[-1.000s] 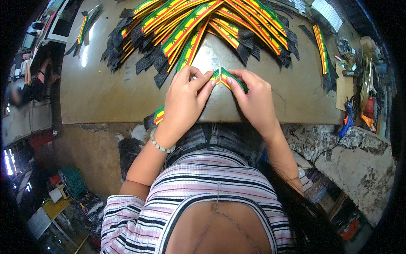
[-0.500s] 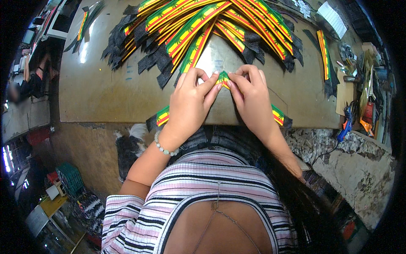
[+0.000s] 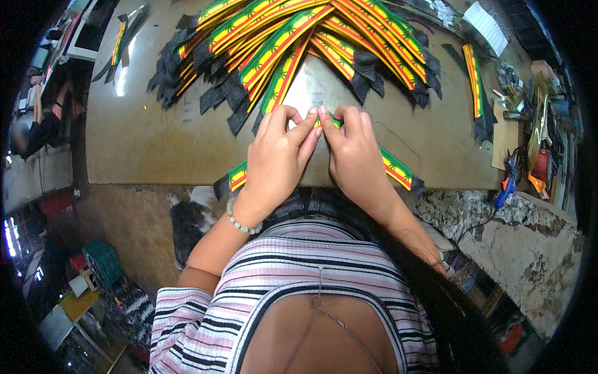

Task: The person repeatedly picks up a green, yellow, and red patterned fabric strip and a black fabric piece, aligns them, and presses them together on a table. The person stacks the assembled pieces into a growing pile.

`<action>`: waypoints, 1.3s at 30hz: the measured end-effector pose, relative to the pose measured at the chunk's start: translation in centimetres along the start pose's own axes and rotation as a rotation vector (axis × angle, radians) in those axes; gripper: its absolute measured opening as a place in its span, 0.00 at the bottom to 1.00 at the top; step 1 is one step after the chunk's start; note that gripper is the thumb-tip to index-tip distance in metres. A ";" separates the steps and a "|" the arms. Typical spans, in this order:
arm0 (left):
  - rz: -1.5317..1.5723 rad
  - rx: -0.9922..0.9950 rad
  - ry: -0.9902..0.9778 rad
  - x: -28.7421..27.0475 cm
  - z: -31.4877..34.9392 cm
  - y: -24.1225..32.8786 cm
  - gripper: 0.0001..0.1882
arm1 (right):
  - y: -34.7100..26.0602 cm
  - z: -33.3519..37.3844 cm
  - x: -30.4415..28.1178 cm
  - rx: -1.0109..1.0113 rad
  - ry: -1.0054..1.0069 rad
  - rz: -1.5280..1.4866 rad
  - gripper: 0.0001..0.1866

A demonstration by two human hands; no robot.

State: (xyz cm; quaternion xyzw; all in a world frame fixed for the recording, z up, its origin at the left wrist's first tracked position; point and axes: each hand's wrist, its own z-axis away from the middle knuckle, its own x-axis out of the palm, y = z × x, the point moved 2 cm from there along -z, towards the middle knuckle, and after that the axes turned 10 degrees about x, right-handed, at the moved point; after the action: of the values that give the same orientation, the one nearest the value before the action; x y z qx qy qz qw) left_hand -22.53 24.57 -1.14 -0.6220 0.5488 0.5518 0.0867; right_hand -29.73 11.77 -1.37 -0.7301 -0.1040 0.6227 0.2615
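My left hand (image 3: 277, 149) and my right hand (image 3: 354, 146) meet over the table (image 3: 143, 153), both with fingers closed in a pinch. Between them is the middle of a fabric strip (image 3: 397, 168) striped green, yellow and red, with dark leaf prints and black ends. Its two ends slant out past my wrists toward the near table edge. Thumbs and fingertips press at the bend of the strip and hide most of it. Just beyond my hands lies a pile of similar folded strips (image 3: 283, 47), bent into V shapes, their black ends fanned to both sides.
Single strips lie at the far left (image 3: 118, 42) and right (image 3: 473, 81) of the table. Along the right edge are a paper sheet (image 3: 484, 28), a roll of tape (image 3: 509, 78), a blue glue gun (image 3: 507, 184) with a cord, and orange-handled scissors (image 3: 539, 186). A person (image 3: 37, 124) is at far left.
My right hand has shifted left, and its thumb now presses against my left fingertips over the bend. More of the strip's right end shows beside my right wrist.
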 end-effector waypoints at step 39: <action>-0.360 -0.007 0.500 -17.9 -20.4 -33.1 0.22 | 25.9 -5.9 -13.4 0.572 0.646 0.100 0.15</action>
State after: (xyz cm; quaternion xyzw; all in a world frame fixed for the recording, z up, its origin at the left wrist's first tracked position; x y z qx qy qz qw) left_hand 19.07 33.15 4.07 -0.8261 0.4321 0.3591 0.0431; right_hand -31.23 -17.91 -2.65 -0.7898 0.1951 0.3779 0.4419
